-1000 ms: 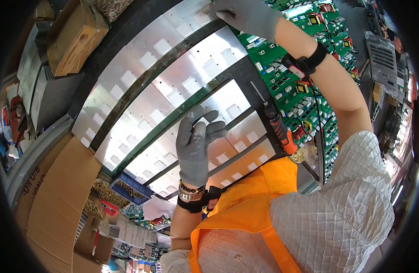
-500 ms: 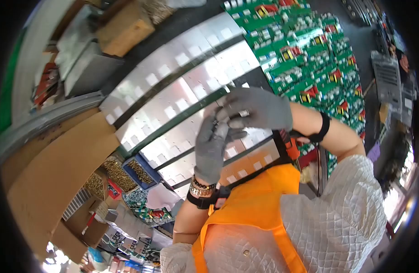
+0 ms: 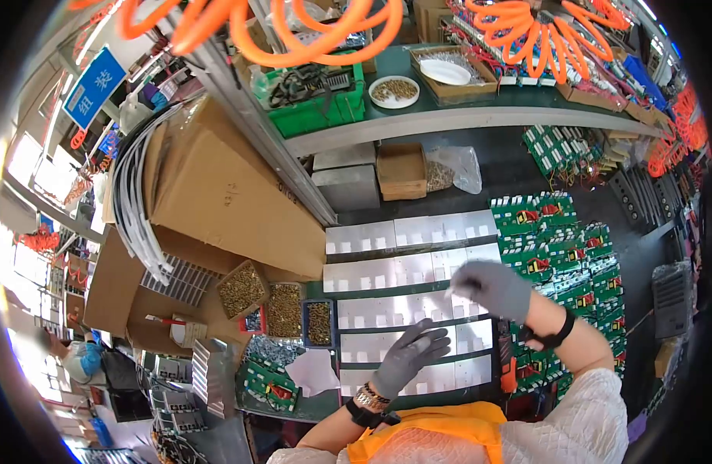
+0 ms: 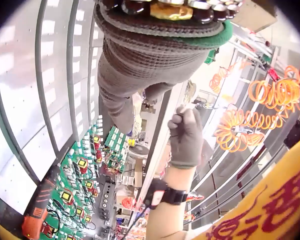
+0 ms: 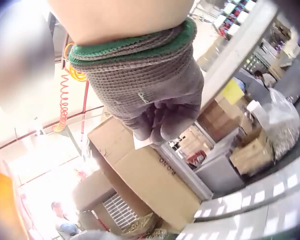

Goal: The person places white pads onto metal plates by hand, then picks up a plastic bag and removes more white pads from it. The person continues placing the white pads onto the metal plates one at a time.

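Observation:
In the head view, my gloved right hand (image 3: 495, 291) is above the right ends of the middle metal plates, its fingers curled. In the right wrist view, those fingertips pinch a small flat white piece (image 5: 141, 142). My gloved left hand (image 3: 412, 357) hovers palm up above the nearer plates, fingers loosely extended, and no piece shows in it. Rows of silvery metal plates (image 3: 371, 276) lie on the bench, bearing small white squares along their edges. In the left wrist view, my left glove (image 4: 140, 75) hides most of its own fingers.
An orange-and-black power screwdriver (image 3: 509, 371) lies right of the plates, beside many green circuit boards (image 3: 538, 267). Left of the plates are bins of brass fasteners (image 3: 318, 323) and a big cardboard box (image 3: 217, 193). A shelf edge (image 3: 480, 117) crosses behind; orange coiled hoses (image 3: 294, 54) hang above.
My right hand came from the far plates to meet my left, then drew off to the right with a white piece. The white piece earlier in my left hand no longer shows there. The head view tilted up.

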